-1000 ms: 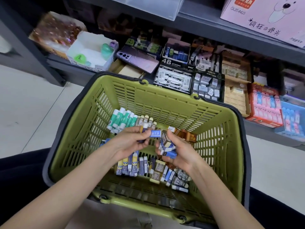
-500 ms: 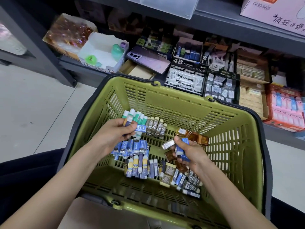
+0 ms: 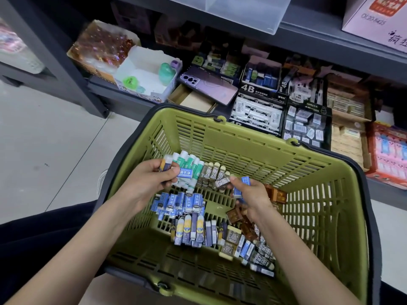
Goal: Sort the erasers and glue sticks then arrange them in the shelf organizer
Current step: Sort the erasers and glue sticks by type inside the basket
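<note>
I'm mid-sort in the basket [image 3: 242,130]: my left hand [image 3: 149,181] grips blue erasers [image 3: 186,172], and my right hand [image 3: 253,197] pinches a 2B eraser [image 3: 221,183] and curls round another blue one. Next, I reckon, each joins its matching row near the glue sticks [image 3: 190,165].

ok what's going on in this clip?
A person is sorting stationery inside a green basket. The left hand grips two erasers. The right hand pinches a grey 2B eraser and holds a blue eraser. Glue sticks and a blue eraser row lie grouped, while a mixed pile by the right wrist looks unsorted. Nothing is heading to the shelf yet.
</note>
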A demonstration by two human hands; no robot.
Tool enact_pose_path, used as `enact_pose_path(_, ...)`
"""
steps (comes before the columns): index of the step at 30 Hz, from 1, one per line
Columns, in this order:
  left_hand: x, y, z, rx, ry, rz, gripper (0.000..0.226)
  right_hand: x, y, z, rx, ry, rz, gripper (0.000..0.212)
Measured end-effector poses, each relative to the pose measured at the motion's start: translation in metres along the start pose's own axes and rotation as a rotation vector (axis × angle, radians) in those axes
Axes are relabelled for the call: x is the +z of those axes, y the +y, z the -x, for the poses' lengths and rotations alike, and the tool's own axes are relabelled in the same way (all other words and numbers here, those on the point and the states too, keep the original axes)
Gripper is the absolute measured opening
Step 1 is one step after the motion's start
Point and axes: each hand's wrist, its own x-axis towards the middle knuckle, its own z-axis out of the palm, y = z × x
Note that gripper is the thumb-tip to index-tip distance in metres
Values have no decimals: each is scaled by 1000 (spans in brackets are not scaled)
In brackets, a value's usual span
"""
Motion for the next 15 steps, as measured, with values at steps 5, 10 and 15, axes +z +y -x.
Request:
enact_pose_path(5, 9, -1, -12, -15, 1, 24, 4, -19, -7, -36, -84, 125, 376, 24)
enact_pose_path(10, 17, -3, -20, -16, -24, -3, 6, -9, -4, -55, -47, 98, 439, 26)
enact_pose_path(15, 21, -6, -25, -27, -18, -1, 3, 10, 0, -60, -60, 142, 324, 26)
